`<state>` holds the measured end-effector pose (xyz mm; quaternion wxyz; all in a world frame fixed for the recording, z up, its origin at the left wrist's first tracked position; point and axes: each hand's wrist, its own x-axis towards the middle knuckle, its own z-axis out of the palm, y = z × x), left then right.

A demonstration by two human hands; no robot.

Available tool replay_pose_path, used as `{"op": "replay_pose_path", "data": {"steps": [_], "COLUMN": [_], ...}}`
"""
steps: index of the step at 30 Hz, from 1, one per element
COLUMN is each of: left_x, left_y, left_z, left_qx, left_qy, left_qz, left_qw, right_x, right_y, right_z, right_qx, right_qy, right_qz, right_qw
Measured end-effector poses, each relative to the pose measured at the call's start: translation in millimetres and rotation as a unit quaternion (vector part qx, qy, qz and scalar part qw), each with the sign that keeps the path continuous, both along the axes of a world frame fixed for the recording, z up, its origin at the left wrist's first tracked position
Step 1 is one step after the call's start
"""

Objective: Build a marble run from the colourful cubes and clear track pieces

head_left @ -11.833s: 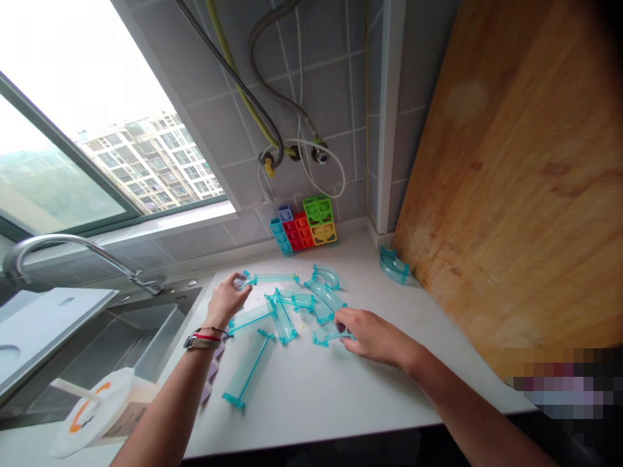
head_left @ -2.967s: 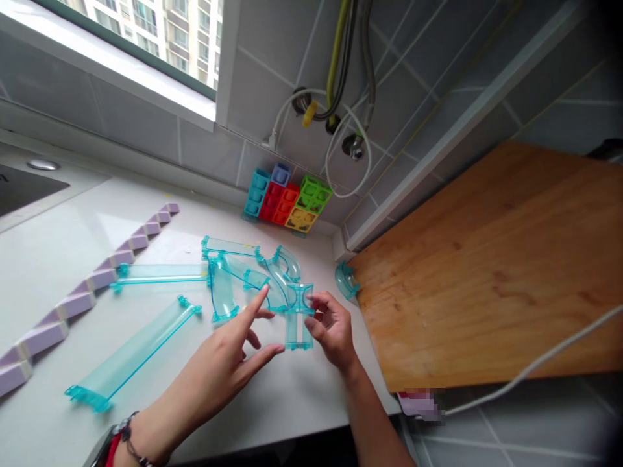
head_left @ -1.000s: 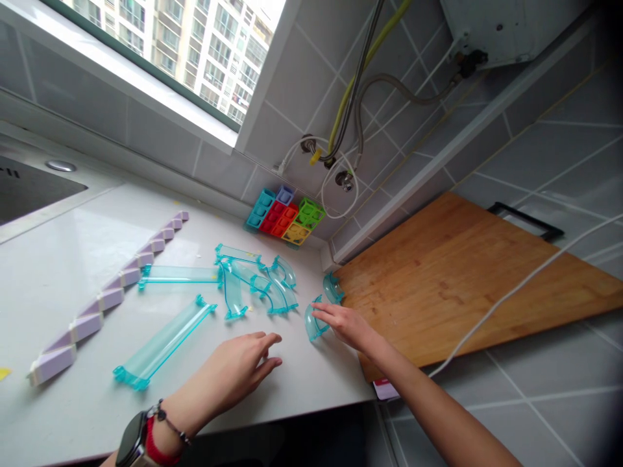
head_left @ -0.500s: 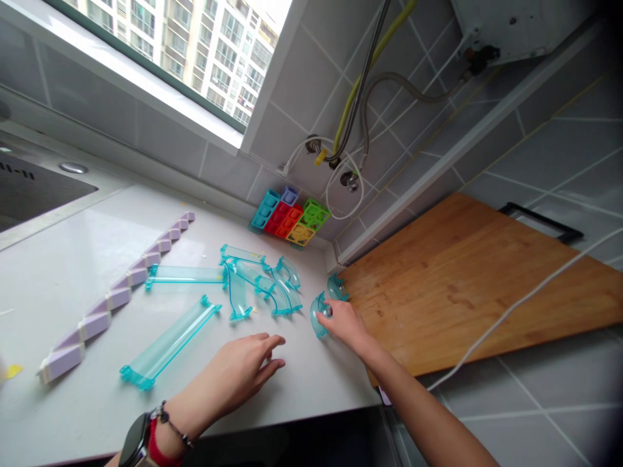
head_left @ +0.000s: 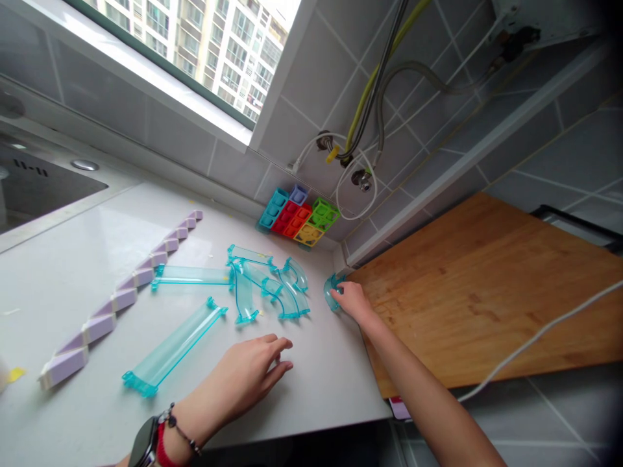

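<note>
My right hand (head_left: 353,301) pinches a curved, see-through teal track piece (head_left: 329,292) at the counter's right side, beside the wooden board. Its fingertips hide part of that piece, and another teal curve appears to lie right behind it. My left hand (head_left: 259,367), with a watch and bracelets on the wrist, hovers low over the counter, fingers loosely apart and holding nothing. Left of it lies a long straight teal track (head_left: 175,347). Farther back is a cluster of teal tracks, among them an S-shaped curve (head_left: 292,295), a small bend (head_left: 298,274) and another straight piece (head_left: 195,275).
A zigzag row of lilac blocks (head_left: 124,298) runs along the left of the white counter. Colourful block-like trays (head_left: 298,217) stand against the tiled wall. A wooden board (head_left: 477,292) leans at right, a white cable (head_left: 540,340) across it. A sink (head_left: 43,181) is at far left.
My right hand has slid the curved teal piece away from me, up against the other curve by the board. My left hand stays nearly still; the view has shifted slightly.
</note>
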<state>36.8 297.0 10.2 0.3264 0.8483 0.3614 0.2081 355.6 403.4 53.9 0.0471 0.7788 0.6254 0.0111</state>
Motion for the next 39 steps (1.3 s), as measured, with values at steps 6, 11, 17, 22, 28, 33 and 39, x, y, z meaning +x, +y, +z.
{"op": "replay_pose_path", "data": {"steps": [6, 11, 17, 22, 28, 33, 39], "left_x": [0.9, 1.1, 1.9, 2.3, 1.6, 1.6, 2.7], "left_y": [0.5, 0.8, 1.0, 0.9, 1.3, 1.8, 0.7], "left_z": [-0.9, 2.2, 0.2, -1.9, 2.3, 3.4, 2.6], "left_qx": [-0.005, -0.010, -0.006, -0.002, -0.009, -0.014, -0.015], "left_qy": [0.003, 0.006, 0.010, 0.007, 0.019, 0.021, 0.021], "left_qz": [0.000, 0.001, 0.002, 0.001, 0.000, -0.002, -0.001], "left_qw": [1.000, 1.000, 1.000, 1.000, 1.000, 1.000, 1.000], "right_x": [5.1, 9.3, 14.4, 12.4, 10.9, 9.5, -15.1], "right_y": [-0.6, -2.8, -4.4, -1.1, 9.1, 7.6, -20.2], "right_z": [-4.5, -9.2, -13.0, -14.1, -14.8, -11.2, -12.3], "right_qx": [0.014, 0.026, 0.042, 0.052, 0.064, 0.093, 0.163], "right_qy": [-0.010, -0.017, -0.029, -0.032, -0.022, -0.004, 0.122], "right_qz": [0.008, 0.012, 0.044, 0.058, 0.062, 0.065, 0.092], "right_qw": [1.000, 0.999, 0.998, 0.996, 0.996, 0.994, 0.975]}}
